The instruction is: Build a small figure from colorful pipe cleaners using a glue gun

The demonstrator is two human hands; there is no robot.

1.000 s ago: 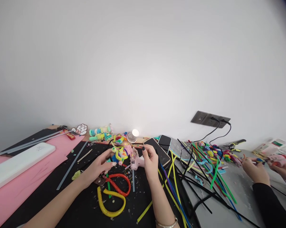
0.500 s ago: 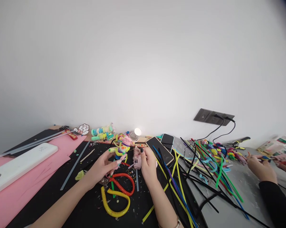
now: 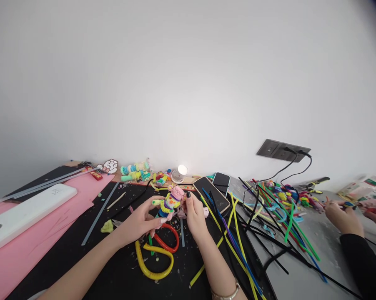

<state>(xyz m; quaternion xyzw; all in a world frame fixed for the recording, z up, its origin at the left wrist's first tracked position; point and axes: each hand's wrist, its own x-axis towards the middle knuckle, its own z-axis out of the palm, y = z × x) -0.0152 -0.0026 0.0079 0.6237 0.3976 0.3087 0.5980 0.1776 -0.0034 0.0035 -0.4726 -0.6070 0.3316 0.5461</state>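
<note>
My left hand [image 3: 141, 221] is closed around the lower part of a small pipe-cleaner figure [image 3: 171, 201] in pink, yellow, blue and green, held just above the black mat [image 3: 119, 266]. My right hand [image 3: 194, 216] pinches the figure's pink top from the right, its dark-painted fingernails showing. A pink glue gun [image 3: 182, 214] lies mostly hidden behind my right hand. Red-handled scissors [image 3: 166, 239] and a yellow coiled piece [image 3: 155, 262] lie on the mat below my hands.
Two phones [image 3: 214, 193] lie by a tangle of coloured pipe cleaners [image 3: 269, 216] to the right. Another person's hands [image 3: 344, 218] work at far right. A white flat box [image 3: 25, 214] rests on pink paper [image 3: 19, 258] at left. More figures [image 3: 134, 173] and a small lamp [image 3: 180, 171] line the wall.
My left hand has lifted the figure and carried it right, toward my right hand. My right hand has let go of the pink glue gun and now pinches the figure's top.
</note>
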